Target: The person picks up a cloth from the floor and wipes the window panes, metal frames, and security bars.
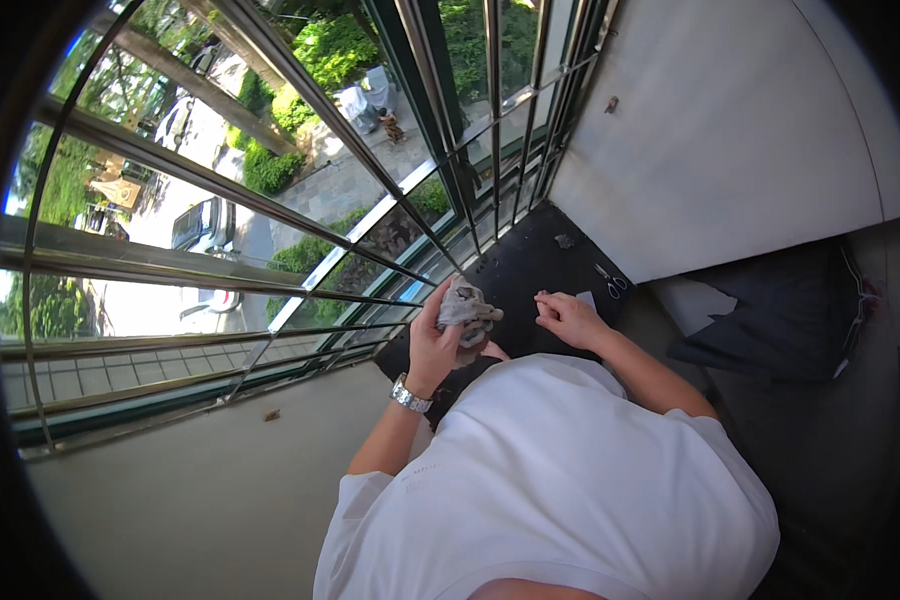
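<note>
My left hand [433,336], with a metal-band watch [410,394] at its wrist, grips a crumpled grey cloth [468,309] beside the window bars. To the right, my right hand [568,319] is raised over a black surface [525,255], its fingers loosely curled and holding nothing that I can see. A small pale piece [586,300] shows just behind that hand. Scissors with light-coloured handles [616,286] lie on the black surface near the wall. Farther back on it is a small grey scrap [564,241].
Metal window bars [322,225] run along the left, with plants and vehicles outside. A pale wall [720,135] rises at the upper right. Dark fabric [776,315] with a hanger [859,300] lies at the right. A low wall [217,480] stands at the lower left.
</note>
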Available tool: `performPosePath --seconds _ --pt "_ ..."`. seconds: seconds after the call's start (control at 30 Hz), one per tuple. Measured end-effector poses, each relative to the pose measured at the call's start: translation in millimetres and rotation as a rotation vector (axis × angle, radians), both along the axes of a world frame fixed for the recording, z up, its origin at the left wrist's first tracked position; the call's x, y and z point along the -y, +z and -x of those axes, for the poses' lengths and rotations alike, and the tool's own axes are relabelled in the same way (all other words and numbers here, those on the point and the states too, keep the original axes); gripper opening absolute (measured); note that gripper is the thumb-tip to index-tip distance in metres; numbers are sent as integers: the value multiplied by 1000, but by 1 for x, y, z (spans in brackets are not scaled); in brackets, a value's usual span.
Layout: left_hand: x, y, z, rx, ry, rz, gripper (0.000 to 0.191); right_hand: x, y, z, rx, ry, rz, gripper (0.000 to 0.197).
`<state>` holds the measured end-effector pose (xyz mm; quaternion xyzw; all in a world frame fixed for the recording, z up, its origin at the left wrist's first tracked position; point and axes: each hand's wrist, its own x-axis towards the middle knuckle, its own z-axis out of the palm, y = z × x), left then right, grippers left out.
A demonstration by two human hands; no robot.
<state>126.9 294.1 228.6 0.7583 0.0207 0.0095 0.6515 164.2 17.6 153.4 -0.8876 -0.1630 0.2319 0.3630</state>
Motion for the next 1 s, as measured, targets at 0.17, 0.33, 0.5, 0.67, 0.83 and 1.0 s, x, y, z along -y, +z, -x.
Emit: performPosePath --seconds 0.17,0.33,0.5,0.67,0.83,1.0 --pt "-8 -4 -5 -40 4 52 49 60 -38 45 -118 -290 177 46" --pt "-13 -14 -17 -112 -105 -31 48 127 -149 143 -319 -676 145 48" --pt "-10 -12 -23 -142 -128 -35 46 133 -167 196 -462 -723 212 48" --pt "1 -13 -28 -122 -165 -63 47 127 -167 165 -340 -799 104 45" --pt "26 -2 -36 -130 -175 -66 44 85 -104 61 -203 -709 -233 40" --pt "54 10 -48 -134 -206 -14 39 17 42 -26 169 -140 -567 54"
